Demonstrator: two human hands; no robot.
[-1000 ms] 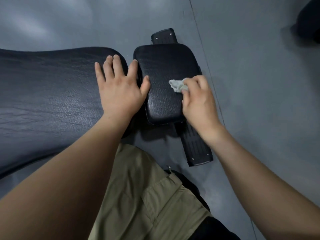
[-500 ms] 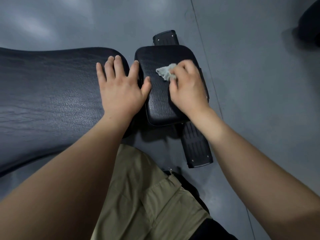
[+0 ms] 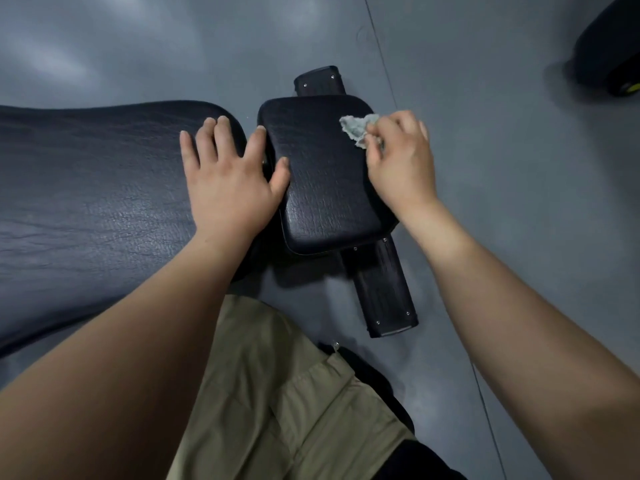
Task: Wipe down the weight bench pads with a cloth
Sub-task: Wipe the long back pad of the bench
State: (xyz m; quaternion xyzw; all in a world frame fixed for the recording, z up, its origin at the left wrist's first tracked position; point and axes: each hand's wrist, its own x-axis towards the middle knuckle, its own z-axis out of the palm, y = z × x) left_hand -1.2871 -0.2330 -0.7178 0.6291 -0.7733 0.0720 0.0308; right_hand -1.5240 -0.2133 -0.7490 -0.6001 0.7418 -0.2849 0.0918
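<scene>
Hands first, from the left. The left hand [image 3: 228,181] lies flat and open, with straight, spread fingers, and it holds nothing. Its palm rests on the right end of the long pad [image 3: 86,202], while the thumb and the forefinger reach over the narrow gap and touch the left edge of the small pad [image 3: 322,181].

The long pad is black, with a wrinkled skin. Its long axis runs left to right, and its rounded end points to the right, toward the small pad. The small pad is just beside it, apart by the gap only. It is a black rounded rectangle, and its long axis runs from far to near, with the near end leaning a little to the right.

Under the small pad a black bar [image 3: 381,289] follows the same line and sticks out at the far end and at the near end.

The right hand [image 3: 401,164] is at the far right corner of the small pad. Its fingers are curled and pinch a crumpled pale cloth [image 3: 355,128], which lies on the pad at that corner, left of the fingers.

The floor [image 3: 519,202] is grey. Olive trousers [image 3: 277,393] show between the forearms at the bottom.
</scene>
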